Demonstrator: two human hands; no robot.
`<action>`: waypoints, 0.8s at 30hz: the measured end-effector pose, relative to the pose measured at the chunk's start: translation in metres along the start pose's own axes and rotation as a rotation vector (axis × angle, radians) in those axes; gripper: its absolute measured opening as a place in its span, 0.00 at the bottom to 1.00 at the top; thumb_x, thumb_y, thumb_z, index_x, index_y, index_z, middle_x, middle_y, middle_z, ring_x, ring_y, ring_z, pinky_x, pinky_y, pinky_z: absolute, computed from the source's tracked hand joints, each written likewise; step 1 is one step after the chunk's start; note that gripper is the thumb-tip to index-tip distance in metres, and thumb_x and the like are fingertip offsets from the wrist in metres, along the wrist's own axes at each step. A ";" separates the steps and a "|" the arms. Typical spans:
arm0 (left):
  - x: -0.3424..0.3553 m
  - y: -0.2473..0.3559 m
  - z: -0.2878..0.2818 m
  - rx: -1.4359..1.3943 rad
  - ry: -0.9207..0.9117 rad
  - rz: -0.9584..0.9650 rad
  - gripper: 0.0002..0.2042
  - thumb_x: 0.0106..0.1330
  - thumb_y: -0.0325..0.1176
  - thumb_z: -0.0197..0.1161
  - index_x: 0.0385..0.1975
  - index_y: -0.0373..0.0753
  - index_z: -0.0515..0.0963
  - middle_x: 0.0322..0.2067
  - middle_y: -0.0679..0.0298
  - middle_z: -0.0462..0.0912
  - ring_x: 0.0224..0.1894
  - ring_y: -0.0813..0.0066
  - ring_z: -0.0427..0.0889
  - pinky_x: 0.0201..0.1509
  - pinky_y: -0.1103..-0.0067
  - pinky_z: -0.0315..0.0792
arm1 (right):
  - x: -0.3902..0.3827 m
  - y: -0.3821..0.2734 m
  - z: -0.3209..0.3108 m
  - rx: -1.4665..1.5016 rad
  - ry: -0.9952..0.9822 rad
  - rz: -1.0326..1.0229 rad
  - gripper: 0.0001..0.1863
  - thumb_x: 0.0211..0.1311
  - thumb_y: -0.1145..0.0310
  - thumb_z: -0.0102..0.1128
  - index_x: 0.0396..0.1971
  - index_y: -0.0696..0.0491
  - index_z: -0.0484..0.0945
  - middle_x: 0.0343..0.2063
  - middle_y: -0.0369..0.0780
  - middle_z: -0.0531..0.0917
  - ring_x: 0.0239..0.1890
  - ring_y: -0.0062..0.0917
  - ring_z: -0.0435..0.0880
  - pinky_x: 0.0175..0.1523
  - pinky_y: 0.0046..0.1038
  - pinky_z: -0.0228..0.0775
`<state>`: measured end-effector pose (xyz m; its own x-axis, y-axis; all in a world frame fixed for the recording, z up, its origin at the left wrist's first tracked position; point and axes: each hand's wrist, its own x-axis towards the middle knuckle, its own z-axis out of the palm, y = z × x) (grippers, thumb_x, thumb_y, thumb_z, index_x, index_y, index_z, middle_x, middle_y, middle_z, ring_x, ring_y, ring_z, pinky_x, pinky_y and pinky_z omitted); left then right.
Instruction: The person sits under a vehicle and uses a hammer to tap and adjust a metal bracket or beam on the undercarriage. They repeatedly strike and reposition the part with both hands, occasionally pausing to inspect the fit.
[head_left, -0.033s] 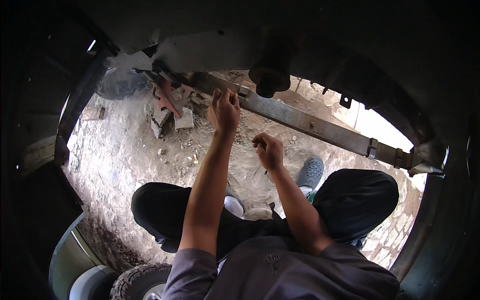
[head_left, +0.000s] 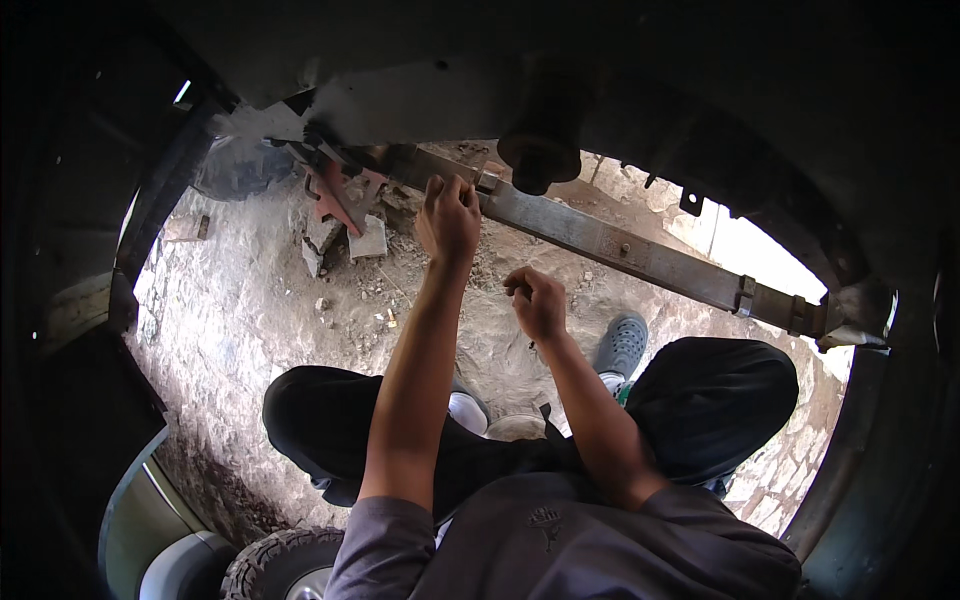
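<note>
Across the upper middle slants the metal bar (head_left: 600,241), left hand (head_left: 449,222) curled close at its near edge, right hand (head_left: 538,303) bent-fingered and apart below; whether either pinches anything, one cannot tell. Doing this well looks like steady hands, skin clear of the metal clip (head_left: 488,182), grey shoe (head_left: 624,345) planted on rough ground (head_left: 250,320).

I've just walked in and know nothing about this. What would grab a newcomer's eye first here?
Probably the long metal bar slanting from the upper middle down to the right, with the left hand raised beside its upper part and the right hand lower, in front of the body. Next, the reddish piece at upper left, and the chunky-treaded tire at the bottom edge, left of centre.
</note>
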<state>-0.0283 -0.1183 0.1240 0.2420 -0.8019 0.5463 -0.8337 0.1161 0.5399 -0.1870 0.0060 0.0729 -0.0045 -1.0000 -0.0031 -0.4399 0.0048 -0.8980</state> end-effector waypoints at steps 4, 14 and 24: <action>0.018 -0.004 0.005 0.074 0.006 0.014 0.09 0.62 0.32 0.73 0.28 0.46 0.77 0.34 0.60 0.80 0.32 0.50 0.85 0.30 0.58 0.77 | -0.007 -0.006 0.005 -0.001 -0.045 -0.017 0.11 0.59 0.81 0.57 0.36 0.53 0.87 0.30 0.42 0.90 0.35 0.32 0.92 0.45 0.33 0.81; 0.004 -0.007 0.006 0.026 0.008 -0.063 0.09 0.61 0.34 0.75 0.28 0.46 0.79 0.34 0.63 0.81 0.34 0.54 0.86 0.30 0.59 0.78 | 0.005 -0.005 0.000 -0.008 0.013 -0.038 0.11 0.58 0.81 0.58 0.36 0.53 0.87 0.30 0.42 0.90 0.34 0.32 0.91 0.44 0.32 0.81; 0.025 -0.002 0.006 0.099 0.080 -0.125 0.09 0.62 0.37 0.76 0.28 0.47 0.80 0.36 0.64 0.83 0.35 0.54 0.87 0.32 0.59 0.78 | 0.002 -0.008 -0.001 0.013 0.021 -0.039 0.12 0.57 0.83 0.57 0.36 0.53 0.87 0.30 0.41 0.90 0.34 0.31 0.92 0.43 0.32 0.82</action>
<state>-0.0238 -0.1418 0.1329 0.3825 -0.7569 0.5299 -0.8384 -0.0433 0.5433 -0.1842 0.0038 0.0808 -0.0065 -0.9991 0.0409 -0.4282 -0.0342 -0.9030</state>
